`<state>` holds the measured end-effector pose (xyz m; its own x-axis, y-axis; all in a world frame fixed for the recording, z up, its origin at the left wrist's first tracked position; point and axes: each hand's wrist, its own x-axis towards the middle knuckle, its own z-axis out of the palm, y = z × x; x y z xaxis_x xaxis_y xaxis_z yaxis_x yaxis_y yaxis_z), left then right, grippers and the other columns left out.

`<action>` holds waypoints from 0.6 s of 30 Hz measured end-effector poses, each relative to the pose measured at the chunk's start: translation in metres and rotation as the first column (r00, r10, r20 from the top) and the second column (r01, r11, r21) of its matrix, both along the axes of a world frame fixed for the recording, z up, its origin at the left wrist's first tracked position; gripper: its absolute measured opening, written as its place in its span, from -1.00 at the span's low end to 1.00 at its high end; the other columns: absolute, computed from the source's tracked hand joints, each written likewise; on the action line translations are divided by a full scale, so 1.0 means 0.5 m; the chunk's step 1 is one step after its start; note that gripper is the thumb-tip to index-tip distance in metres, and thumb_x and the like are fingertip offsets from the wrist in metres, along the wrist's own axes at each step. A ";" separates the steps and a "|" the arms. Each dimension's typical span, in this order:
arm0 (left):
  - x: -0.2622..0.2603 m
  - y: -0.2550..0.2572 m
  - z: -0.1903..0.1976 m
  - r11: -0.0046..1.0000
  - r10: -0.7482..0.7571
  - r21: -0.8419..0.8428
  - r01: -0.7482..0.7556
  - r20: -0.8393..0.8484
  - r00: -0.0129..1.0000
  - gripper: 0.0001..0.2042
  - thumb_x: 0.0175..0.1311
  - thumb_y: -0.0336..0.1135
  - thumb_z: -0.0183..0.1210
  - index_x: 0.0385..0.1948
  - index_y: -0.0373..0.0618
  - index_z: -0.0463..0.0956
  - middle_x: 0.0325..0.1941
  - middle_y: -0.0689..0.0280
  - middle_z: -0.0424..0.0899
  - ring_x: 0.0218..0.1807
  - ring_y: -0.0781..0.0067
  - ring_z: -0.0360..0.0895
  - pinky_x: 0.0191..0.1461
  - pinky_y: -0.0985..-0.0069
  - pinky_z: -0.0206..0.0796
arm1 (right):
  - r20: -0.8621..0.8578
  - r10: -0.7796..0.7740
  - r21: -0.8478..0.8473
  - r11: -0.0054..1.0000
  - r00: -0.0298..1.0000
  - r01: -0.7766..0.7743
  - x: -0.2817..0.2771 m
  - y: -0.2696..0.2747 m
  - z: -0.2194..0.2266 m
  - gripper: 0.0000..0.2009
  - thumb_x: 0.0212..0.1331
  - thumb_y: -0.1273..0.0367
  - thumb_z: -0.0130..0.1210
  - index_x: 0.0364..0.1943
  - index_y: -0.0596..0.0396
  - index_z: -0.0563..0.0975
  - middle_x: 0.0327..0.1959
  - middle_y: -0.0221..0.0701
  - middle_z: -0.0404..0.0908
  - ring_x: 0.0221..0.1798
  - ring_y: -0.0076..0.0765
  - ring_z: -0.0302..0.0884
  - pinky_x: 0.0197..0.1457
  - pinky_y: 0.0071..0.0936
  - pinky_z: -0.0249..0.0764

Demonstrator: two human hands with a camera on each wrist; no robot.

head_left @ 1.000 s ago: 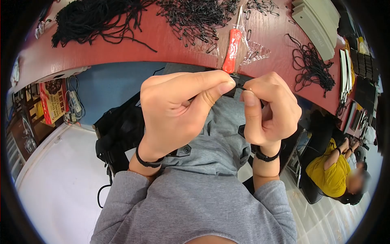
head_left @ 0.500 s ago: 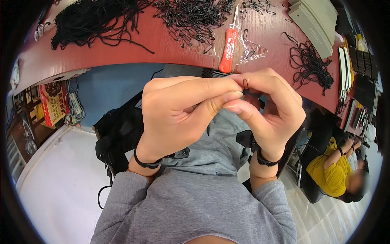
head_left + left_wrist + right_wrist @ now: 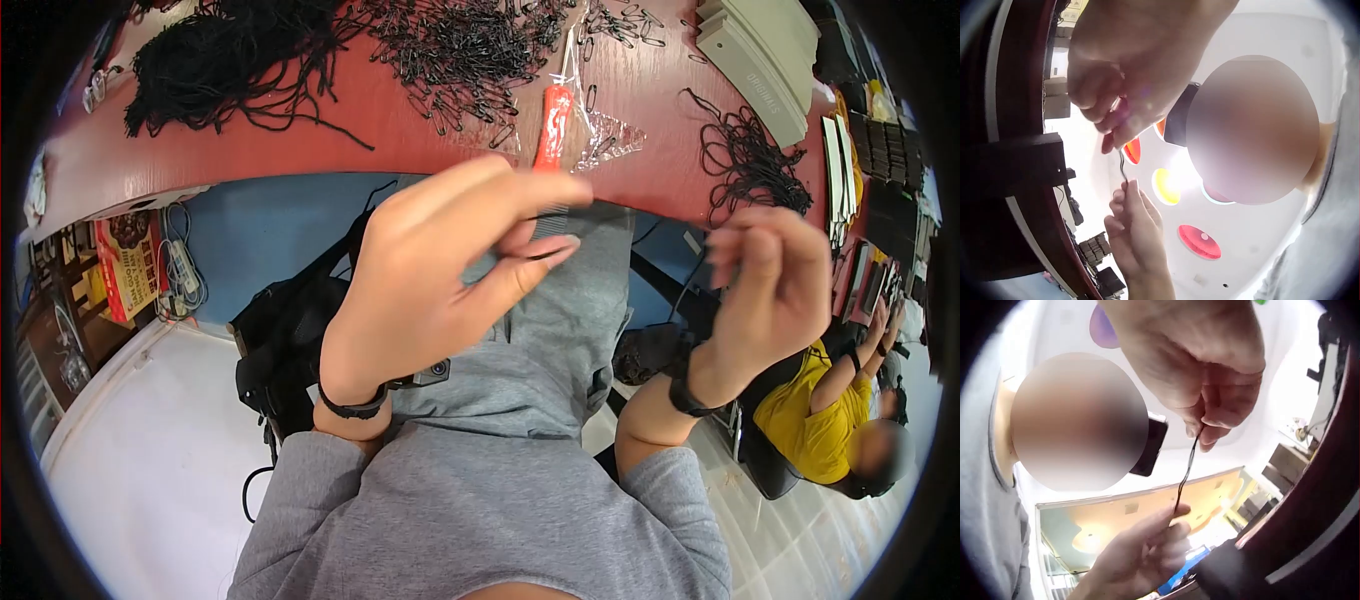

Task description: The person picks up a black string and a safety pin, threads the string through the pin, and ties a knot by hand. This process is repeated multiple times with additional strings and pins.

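In the head view my left hand is raised over my lap, thumb and index finger a little apart, a thin dark strand lying along the thumb. My right hand is off to the right, blurred, its fingers curled. Both wrist views show a thin black cord running between the two hands, doubled along part of its length. The right fingertips pinch one end, and the other meets the left thumb and fingers. From the left wrist, the same cord looks slightly wavy. No safety pin shows at the hands.
The red table carries a heap of black cords, a pile of black safety pins, a red-handled tool, a smaller cord tangle and a grey box. A person in yellow sits at right.
My hands were together at the fingertips, with a safety pin showing between them half a second ago. My right hand has since swung away rightward; my left thumb and index finger have parted slightly.
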<state>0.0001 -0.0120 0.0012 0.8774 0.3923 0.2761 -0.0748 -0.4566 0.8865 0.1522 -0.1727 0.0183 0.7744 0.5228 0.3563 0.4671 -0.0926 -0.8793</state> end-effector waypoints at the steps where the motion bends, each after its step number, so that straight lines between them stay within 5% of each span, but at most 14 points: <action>1: 0.003 0.003 -0.002 0.999 0.054 -0.006 -0.054 -0.001 0.999 -0.70 -0.05 -0.45 0.27 -0.20 -0.22 0.55 -0.53 0.39 0.42 -0.51 0.65 0.28 -0.49 0.68 0.01 | 0.020 -0.058 -0.044 0.997 0.998 0.058 0.028 -0.012 0.003 -0.90 0.20 0.49 0.06 -0.30 0.30 0.48 -0.52 -0.32 0.58 -0.58 -0.62 0.45 -0.58 -0.77 0.26; 3: -0.001 0.017 -0.011 0.989 0.151 -0.003 -0.151 0.012 0.988 -0.56 -0.01 -0.49 0.24 0.01 -0.22 0.44 -0.36 0.39 0.48 -0.34 0.64 0.34 -0.32 0.71 0.09 | 0.016 -0.196 -0.121 0.973 0.980 0.196 0.076 -0.026 0.017 -0.84 0.22 0.42 0.06 -0.25 0.28 0.52 -0.50 -0.40 0.57 -0.48 -0.64 0.45 -0.45 -0.77 0.27; 4: 0.001 0.019 -0.007 0.954 0.296 -0.065 -0.292 0.069 0.953 -0.64 -0.01 -0.49 0.27 -0.10 -0.19 0.50 -0.46 0.38 0.48 -0.41 0.55 0.38 -0.35 0.61 0.22 | 0.065 -0.272 -0.187 0.942 0.960 0.280 0.112 -0.040 0.014 -0.81 0.22 0.39 0.06 -0.21 0.27 0.53 -0.49 -0.43 0.56 -0.44 -0.64 0.45 -0.41 -0.75 0.27; 8: -0.038 0.086 -0.029 0.703 0.700 0.119 -0.702 0.058 0.711 -0.79 0.09 -0.49 0.21 -0.20 -0.18 0.56 -0.44 0.44 0.49 -0.43 0.68 0.37 -0.37 0.70 0.13 | 0.279 -0.429 -0.361 0.783 0.859 0.507 0.188 -0.109 -0.005 -0.67 0.20 0.30 0.11 0.00 0.17 0.50 -0.29 -0.47 0.52 -0.40 -0.68 0.35 -0.33 -0.69 0.27; 12: -0.065 0.149 -0.049 0.461 0.836 0.403 -0.791 0.103 0.540 -0.79 0.11 -0.34 0.24 -0.21 -0.11 0.58 -0.37 0.38 0.52 -0.29 0.48 0.42 -0.11 0.51 0.27 | 0.126 -0.466 -0.235 0.844 0.876 0.483 0.148 -0.084 0.002 -0.67 0.23 0.31 0.07 0.03 0.17 0.47 -0.25 -0.53 0.51 -0.35 -0.74 0.33 -0.33 -0.72 0.25; 13: -0.065 0.161 -0.053 0.457 0.835 0.410 -0.789 0.107 0.540 -0.79 0.11 -0.34 0.24 -0.21 -0.11 0.58 -0.37 0.38 0.52 -0.29 0.48 0.42 -0.11 0.51 0.27 | 0.170 -0.414 -0.284 0.848 0.894 0.447 0.135 -0.072 0.005 -0.68 0.24 0.32 0.06 0.02 0.17 0.48 -0.22 -0.52 0.52 -0.33 -0.73 0.34 -0.28 -0.71 0.27; 15: -0.062 0.177 -0.059 0.287 0.873 0.615 -0.734 0.147 0.465 -0.75 0.07 -0.30 0.27 -0.19 -0.05 0.58 -0.35 0.35 0.54 -0.20 0.39 0.41 -0.07 0.42 0.27 | 0.283 -0.275 -0.353 0.861 0.919 0.366 0.122 -0.056 0.002 -0.72 0.26 0.34 0.03 -0.01 0.16 0.50 -0.14 -0.46 0.54 -0.25 -0.69 0.38 -0.14 -0.71 0.31; 18: -0.064 0.196 -0.058 0.329 0.868 0.563 -0.758 0.136 0.478 -0.79 0.05 -0.28 0.28 -0.25 -0.02 0.63 -0.36 0.39 0.56 -0.20 0.39 0.41 -0.06 0.40 0.24 | 0.243 -0.208 -0.401 0.868 0.947 0.294 0.104 -0.042 0.002 -0.74 0.27 0.35 0.01 -0.04 0.18 0.50 -0.09 -0.41 0.53 -0.17 -0.63 0.41 -0.05 -0.68 0.31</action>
